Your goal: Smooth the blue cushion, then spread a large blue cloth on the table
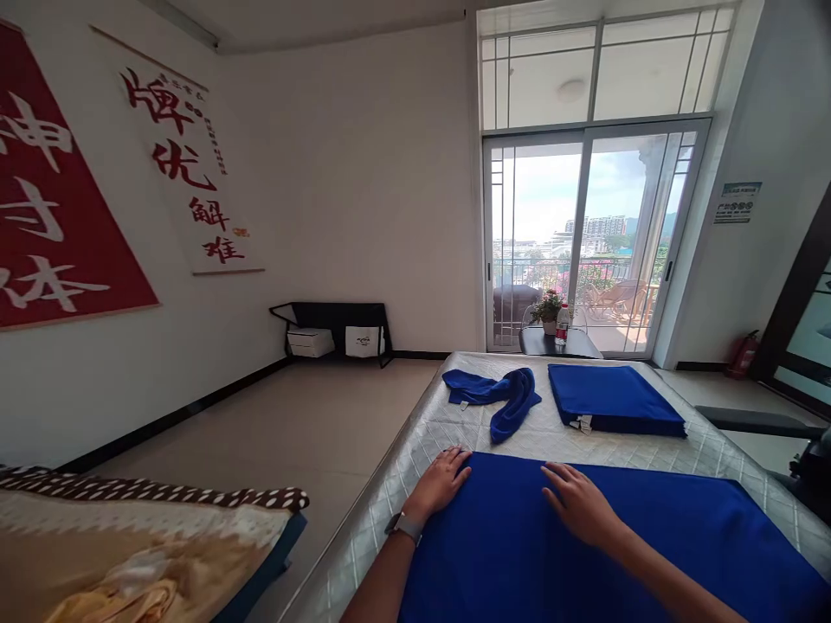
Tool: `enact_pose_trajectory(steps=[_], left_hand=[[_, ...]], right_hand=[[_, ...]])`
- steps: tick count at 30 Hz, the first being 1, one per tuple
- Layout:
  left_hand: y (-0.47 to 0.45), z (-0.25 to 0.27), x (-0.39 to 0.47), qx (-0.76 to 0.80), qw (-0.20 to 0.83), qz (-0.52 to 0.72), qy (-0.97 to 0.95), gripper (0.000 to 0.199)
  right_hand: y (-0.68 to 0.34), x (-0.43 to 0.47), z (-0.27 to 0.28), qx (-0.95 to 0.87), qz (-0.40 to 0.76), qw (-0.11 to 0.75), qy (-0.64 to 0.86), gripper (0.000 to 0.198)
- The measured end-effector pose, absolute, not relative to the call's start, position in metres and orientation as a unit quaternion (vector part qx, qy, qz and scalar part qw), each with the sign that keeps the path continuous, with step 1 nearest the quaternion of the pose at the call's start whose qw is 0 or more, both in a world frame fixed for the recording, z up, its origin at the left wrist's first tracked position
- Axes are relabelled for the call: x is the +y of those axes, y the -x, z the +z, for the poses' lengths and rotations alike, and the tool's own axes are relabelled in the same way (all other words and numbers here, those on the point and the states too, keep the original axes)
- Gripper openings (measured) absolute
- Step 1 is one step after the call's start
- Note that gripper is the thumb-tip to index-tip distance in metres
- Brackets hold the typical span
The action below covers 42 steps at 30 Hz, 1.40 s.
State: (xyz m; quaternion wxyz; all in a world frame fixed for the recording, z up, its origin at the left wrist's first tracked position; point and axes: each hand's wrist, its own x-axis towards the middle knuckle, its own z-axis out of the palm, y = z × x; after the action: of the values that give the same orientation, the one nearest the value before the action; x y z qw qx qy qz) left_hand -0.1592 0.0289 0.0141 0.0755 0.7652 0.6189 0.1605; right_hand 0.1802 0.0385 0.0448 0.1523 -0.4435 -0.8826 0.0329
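Observation:
A blue cloth (519, 545) lies spread flat on a quilted silver-white mattress (383, 493). My left hand (441, 480), with a watch at the wrist, rests at the cloth's far left corner, fingers stretched out. Near the middle of the far edge, my right hand (576, 497) lies flat on the same cloth, fingers apart. Beyond my hands is a crumpled, twisted blue cloth (512, 402) with a small white tag. To its right sits a neat stack of folded blue cloths (614, 394), white labels showing at the near edge.
At lower left stands another bed with a brown-and-beige cover (214, 536). A small dark table (538, 342) with a potted plant (549, 311) and a bottle (562, 327) is beyond the mattress. A black rack (341, 316) stands by the wall, a grey bench (756, 421) at right.

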Motion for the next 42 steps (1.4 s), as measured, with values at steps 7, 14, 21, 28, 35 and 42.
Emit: enact_pose_trajectory(steps=[7, 14, 21, 28, 35, 42], left_hand=[[0.166, 0.008, 0.029, 0.64, 0.035, 0.104, -0.76, 0.055], [0.149, 0.004, 0.032, 0.634, -0.061, 0.144, -0.758, 0.05], [0.128, -0.002, 0.031, 0.609, -0.024, 0.136, -0.781, 0.05], [0.123, 0.008, 0.026, 0.637, -0.004, 0.108, -0.763, 0.053], [0.123, 0.008, 0.024, 0.643, -0.002, 0.126, -0.756, 0.052], [0.126, 0.006, 0.022, 0.658, -0.011, 0.128, -0.742, 0.05]], right_hand=[[-0.061, 0.038, 0.035, -0.907, 0.105, 0.129, 0.386, 0.062], [-0.054, 0.049, 0.022, -0.91, 0.121, 0.106, 0.382, 0.065], [-0.058, 0.048, 0.023, -0.91, 0.138, 0.126, 0.372, 0.064], [-0.125, 0.04, 0.021, -0.903, 0.143, 0.103, 0.392, 0.066], [-0.249, 0.047, 0.023, -0.859, 0.089, 0.077, 0.499, 0.066], [-0.39, 0.07, 0.004, -0.799, 0.003, 0.087, 0.595, 0.065]])
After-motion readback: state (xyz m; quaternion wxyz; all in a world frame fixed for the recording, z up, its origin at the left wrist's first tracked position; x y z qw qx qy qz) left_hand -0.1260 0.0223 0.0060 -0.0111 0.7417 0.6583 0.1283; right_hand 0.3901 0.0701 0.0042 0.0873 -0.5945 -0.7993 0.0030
